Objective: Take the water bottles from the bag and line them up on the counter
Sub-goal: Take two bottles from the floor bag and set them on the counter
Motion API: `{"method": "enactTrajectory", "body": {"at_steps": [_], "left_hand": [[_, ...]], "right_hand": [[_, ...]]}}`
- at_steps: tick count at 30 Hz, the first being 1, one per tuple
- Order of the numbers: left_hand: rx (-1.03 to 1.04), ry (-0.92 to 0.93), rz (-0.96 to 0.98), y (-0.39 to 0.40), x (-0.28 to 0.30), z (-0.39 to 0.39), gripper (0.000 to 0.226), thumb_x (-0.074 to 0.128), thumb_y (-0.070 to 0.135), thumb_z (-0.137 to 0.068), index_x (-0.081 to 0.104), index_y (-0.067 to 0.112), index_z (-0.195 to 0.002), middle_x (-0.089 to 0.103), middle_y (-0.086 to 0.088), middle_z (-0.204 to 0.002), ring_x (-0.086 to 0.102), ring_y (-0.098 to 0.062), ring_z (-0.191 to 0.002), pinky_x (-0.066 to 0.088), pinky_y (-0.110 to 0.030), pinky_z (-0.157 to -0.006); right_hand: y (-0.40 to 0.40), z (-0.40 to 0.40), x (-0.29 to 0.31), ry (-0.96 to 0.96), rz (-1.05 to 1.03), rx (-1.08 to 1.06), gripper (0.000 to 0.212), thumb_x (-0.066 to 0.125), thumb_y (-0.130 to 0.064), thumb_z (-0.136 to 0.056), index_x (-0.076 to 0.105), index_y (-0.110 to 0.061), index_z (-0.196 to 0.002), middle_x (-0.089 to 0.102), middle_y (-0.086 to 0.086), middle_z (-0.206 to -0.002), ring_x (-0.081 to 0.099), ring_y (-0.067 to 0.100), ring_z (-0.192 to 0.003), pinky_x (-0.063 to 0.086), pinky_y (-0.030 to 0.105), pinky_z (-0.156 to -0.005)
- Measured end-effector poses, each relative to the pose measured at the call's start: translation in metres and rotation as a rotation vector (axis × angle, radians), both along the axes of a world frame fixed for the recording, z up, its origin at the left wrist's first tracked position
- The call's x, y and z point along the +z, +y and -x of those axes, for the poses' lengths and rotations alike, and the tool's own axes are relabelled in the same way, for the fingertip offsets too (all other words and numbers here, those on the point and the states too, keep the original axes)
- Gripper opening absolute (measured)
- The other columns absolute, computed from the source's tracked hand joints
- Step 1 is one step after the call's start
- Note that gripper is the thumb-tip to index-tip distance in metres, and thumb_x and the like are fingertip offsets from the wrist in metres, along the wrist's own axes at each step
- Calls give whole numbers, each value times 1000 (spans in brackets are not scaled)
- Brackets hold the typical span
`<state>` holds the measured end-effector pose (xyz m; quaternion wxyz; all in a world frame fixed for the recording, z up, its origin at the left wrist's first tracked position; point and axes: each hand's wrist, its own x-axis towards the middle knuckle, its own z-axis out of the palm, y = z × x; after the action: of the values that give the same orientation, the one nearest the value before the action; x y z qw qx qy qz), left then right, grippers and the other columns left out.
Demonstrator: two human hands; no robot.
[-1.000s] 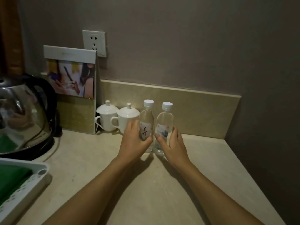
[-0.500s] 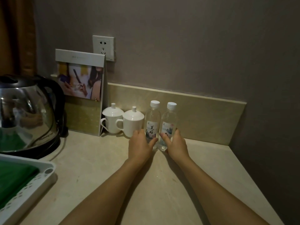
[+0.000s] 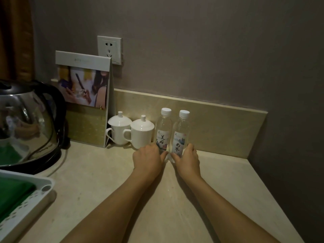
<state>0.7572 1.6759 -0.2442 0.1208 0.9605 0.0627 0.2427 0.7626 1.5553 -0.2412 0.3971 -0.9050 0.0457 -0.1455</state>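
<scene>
The bench (image 3: 98, 174) holds a big shiny kettle (image 3: 26, 125) on the left and two white cups (image 3: 131, 132) with lids. Two bottles (image 3: 172, 132) stand up side by side, just right of the cups, close to the back wall. The left hand (image 3: 148, 161) wraps round the bottom of the left bottle. The right hand (image 3: 187, 161) wraps round the bottom of the right one.

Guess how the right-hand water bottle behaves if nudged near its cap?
The right bottle is tall and narrow, so it likely tips rather than slides. It looks full, so probably fairly heavy. It would likely knock the left bottle close beside it.
</scene>
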Motion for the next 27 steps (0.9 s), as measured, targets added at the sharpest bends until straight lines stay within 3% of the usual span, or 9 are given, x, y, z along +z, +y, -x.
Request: {"method": "enactTrajectory", "body": {"at_steps": [9, 12, 18, 27], "left_hand": [[55, 33, -39, -3, 5, -17, 42, 47, 55, -94, 63, 19, -107, 70, -2, -101, 68, -21, -92, 40, -29, -65], [63, 48, -46, -3, 5, -23, 43, 48, 55, -94, 64, 18, -107, 70, -2, -101, 68, -21, -93, 42, -30, -67], [72, 52, -38, -6, 5, -31, 41, 49, 53, -94, 65, 17, -106, 70, -3, -102, 68, -23, -95, 50, -32, -74], [81, 69, -48, -9, 5, -40, 39, 47, 50, -96, 65, 16, -106, 70, -4, -103, 68, -24, -95, 48, -32, -72]], "right_hand": [[2, -18, 0, -11, 21, 10, 44, 66, -32, -88, 39, -11, -116, 51, 11, -126, 56, 30, -111, 50, 40, -83], [1, -23, 0, -16, 26, 10, 44, 66, -32, -87, 39, -10, -115, 52, 11, -124, 56, 30, -111, 45, 35, -78], [1, -31, -3, -30, 25, 8, 43, 66, -34, -87, 40, -14, -113, 53, 10, -122, 57, 30, -109, 52, 43, -83], [1, -41, -6, -50, 80, 2, 43, 63, -37, -88, 40, -13, -115, 53, 9, -122, 58, 28, -106, 43, 31, -71]]}}
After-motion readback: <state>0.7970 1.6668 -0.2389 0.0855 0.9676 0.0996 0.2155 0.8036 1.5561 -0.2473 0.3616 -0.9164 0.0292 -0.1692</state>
